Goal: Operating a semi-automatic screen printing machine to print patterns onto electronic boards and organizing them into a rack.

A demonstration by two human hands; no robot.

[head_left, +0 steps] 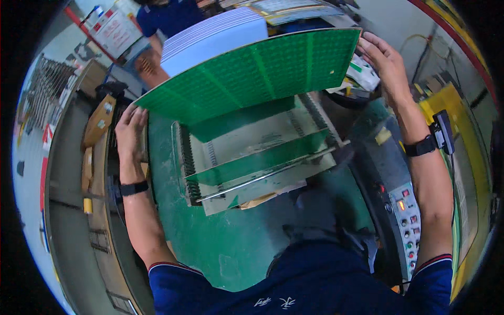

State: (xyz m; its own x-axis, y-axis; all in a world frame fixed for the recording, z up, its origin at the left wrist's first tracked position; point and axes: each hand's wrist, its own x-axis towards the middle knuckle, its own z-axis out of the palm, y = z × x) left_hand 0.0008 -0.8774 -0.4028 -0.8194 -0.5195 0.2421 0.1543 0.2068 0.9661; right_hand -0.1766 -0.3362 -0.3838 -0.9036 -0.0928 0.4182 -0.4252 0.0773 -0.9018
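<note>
A wide green circuit board panel (241,73) is raised and tilted above a slotted rack, spanning the space between my hands. My left hand (130,126) grips its near left corner. At its upper right corner, my right hand (386,60) pinches the edge between thumb and fingers. Beneath the panel stands the rack (185,163), with toothed side walls and a metal rod along its front. Another green panel (257,157) stands across the rack between the two toothed sides. The raised panel hides the rack's far part.
A control box (404,215) with knobs and buttons is by my right forearm. Behind the panel rises a pale blue-white stack (215,44), with another person (170,18) beside it. Shelving (73,184) runs along the left. The rack rests on a green surface (226,252).
</note>
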